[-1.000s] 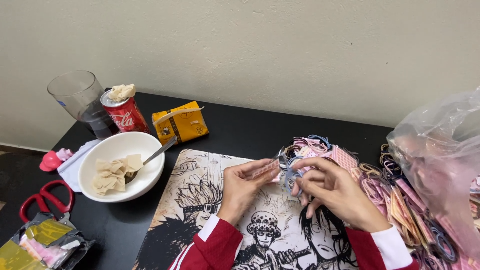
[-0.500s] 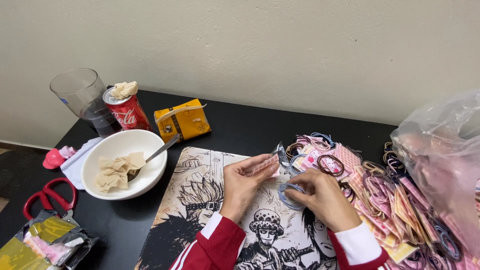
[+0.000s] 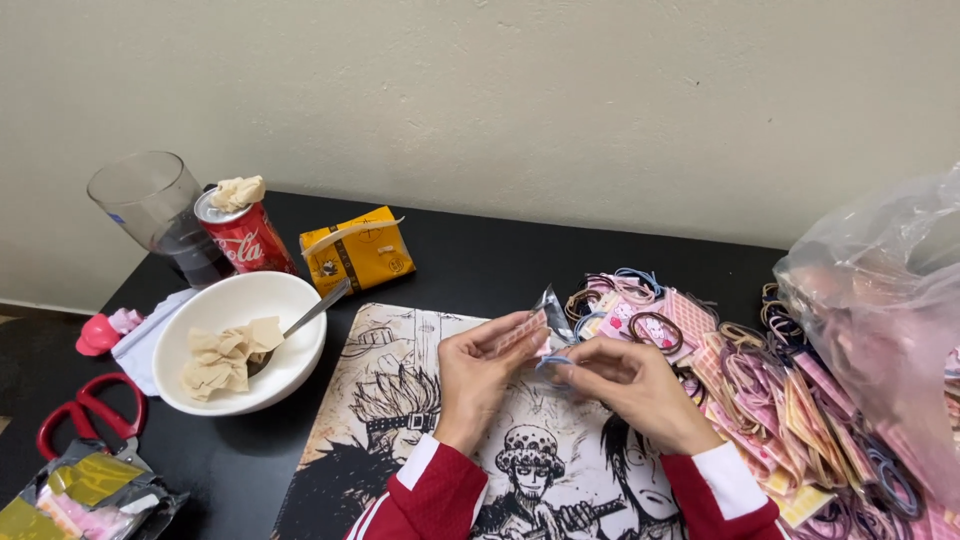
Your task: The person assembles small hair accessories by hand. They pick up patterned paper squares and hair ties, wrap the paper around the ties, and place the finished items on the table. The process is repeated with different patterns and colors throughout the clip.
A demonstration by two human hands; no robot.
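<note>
Both hands meet over the black-and-white cartoon-printed mat (image 3: pixel 400 420) on the black worktop (image 3: pixel 480 260). The left hand (image 3: pixel 478 375) pinches a small clear plastic packet with a pink card (image 3: pixel 535 325), tilted up. The right hand (image 3: pixel 625 385) pinches a thin blue elastic hair band (image 3: pixel 553 365) just below that packet. Right of them lies a heap of pink carded hair bands (image 3: pixel 760 390), beside a clear plastic bag (image 3: pixel 880 310). Far left sits a white bowl with crumpled paper (image 3: pixel 240 340).
</note>
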